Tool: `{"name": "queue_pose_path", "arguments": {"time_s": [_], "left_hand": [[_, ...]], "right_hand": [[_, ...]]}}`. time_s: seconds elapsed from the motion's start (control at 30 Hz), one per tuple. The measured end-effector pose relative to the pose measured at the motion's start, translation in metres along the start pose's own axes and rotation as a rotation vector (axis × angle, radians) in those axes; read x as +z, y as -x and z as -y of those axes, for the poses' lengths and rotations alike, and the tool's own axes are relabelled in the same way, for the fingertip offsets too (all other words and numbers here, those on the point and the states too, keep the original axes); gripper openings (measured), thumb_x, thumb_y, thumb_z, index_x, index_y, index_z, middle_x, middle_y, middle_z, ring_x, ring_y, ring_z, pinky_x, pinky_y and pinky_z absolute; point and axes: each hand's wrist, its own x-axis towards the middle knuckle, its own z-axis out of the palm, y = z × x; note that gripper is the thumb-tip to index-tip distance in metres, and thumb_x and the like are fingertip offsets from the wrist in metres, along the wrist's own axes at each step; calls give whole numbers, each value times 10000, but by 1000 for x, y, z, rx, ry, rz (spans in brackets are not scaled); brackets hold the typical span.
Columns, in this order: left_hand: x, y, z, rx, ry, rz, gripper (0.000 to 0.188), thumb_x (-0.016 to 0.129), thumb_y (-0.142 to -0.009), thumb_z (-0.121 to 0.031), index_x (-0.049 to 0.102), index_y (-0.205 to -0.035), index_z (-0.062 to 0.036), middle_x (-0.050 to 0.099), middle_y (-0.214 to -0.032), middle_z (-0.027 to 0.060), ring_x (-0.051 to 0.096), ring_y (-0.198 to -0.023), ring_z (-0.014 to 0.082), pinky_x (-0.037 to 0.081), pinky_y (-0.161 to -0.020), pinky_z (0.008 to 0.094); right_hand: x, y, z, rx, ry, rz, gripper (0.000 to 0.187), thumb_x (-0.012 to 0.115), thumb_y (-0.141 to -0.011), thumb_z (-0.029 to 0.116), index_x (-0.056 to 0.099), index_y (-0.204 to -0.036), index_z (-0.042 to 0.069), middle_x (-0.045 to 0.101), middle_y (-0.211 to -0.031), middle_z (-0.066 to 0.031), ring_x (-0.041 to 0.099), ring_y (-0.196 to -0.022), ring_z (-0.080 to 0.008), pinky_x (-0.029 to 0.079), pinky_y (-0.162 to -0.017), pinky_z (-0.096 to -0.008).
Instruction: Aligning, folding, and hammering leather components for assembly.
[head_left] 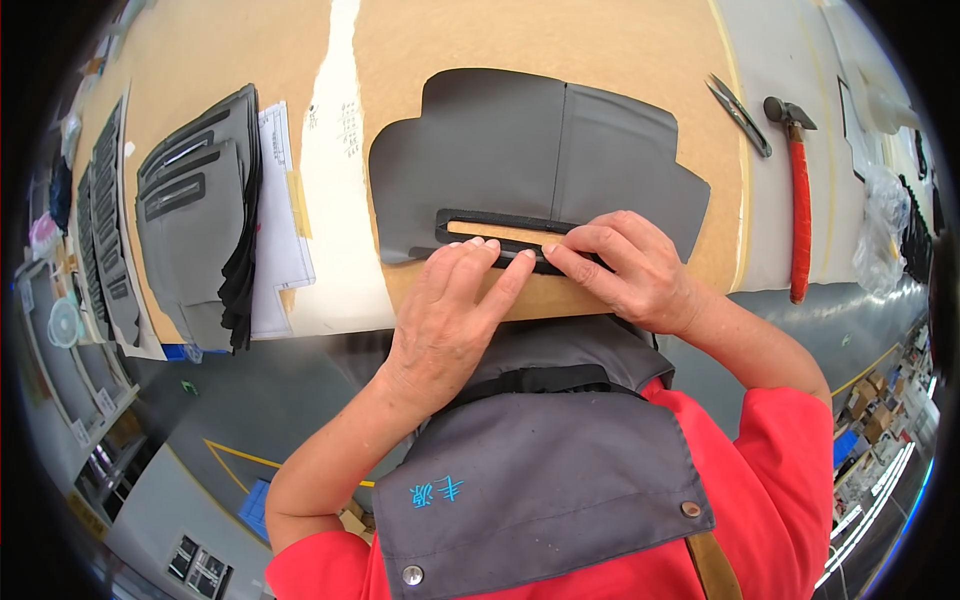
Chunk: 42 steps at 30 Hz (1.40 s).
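A dark grey panel [480, 140] of leather-like sheet lies on the tan board before me, with a seam running down it. Near its close edge is a long slot bordered by a black strip [495, 217]; the tan board shows through. My left hand [450, 315] rests its outstretched fingertips on the strip along the slot's near side. Thumb and forefinger of my right hand [630, 270] pinch the panel's edge at the slot's right end. Those fingers partly hide the strip there.
On the left sits a stack of similar grey panels [200, 240] over a white paper pattern [280, 220], with more slotted pieces [110, 220] beyond. To the right lie thread snips [740, 115], a red-handled hammer [799, 200] and clear plastic wrap [880, 235].
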Motion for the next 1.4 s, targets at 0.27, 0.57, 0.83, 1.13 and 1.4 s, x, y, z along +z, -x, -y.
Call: {"name": "queue_pose_path", "arguments": {"time_s": [0.27,0.57,0.83,1.13,1.4], "left_hand": [[2,-1,-5,-51,21,-3,617,603,-812,108,661,-1387,-111,550,-1229,124,578,-1150,304,524,-988,426],[7,1,-3,32,-122,-7,646,662,-794,52,641,-1415,-123,543,-1232,124,568,-1168,296,532,-1021,431],[6,2,-4,15,-104,7,664,644,-790,79,632,-1423,-122,531,-1253,133,555,-1190,310,517,-1057,444],[5,2,-3,23,-72,11,649,643,-794,73,643,-1411,-129,526,-1261,136,547,-1192,318,508,-1068,450],[7,4,-3,24,-82,-7,625,653,-803,61,651,-1399,-128,534,-1253,135,551,-1187,315,519,-1053,450]], "right_hand": [[1,2,1,-17,15,-8,373,699,-723,93,711,-1087,11,634,-982,-79,635,-851,-243,556,-729,-365],[2,-1,2,76,-46,-19,299,727,-759,42,718,-1057,14,648,-946,-73,616,-803,-235,547,-693,-352],[4,1,1,128,-101,-79,401,783,-679,-106,745,-1047,48,654,-886,-47,603,-728,-206,518,-600,-318],[1,3,0,112,-99,-39,440,762,-679,-74,753,-1099,55,658,-918,-47,607,-743,-203,521,-624,-327],[-1,4,2,-7,11,10,402,698,-730,82,757,-1123,27,665,-991,-62,620,-847,-221,551,-706,-343]]}}
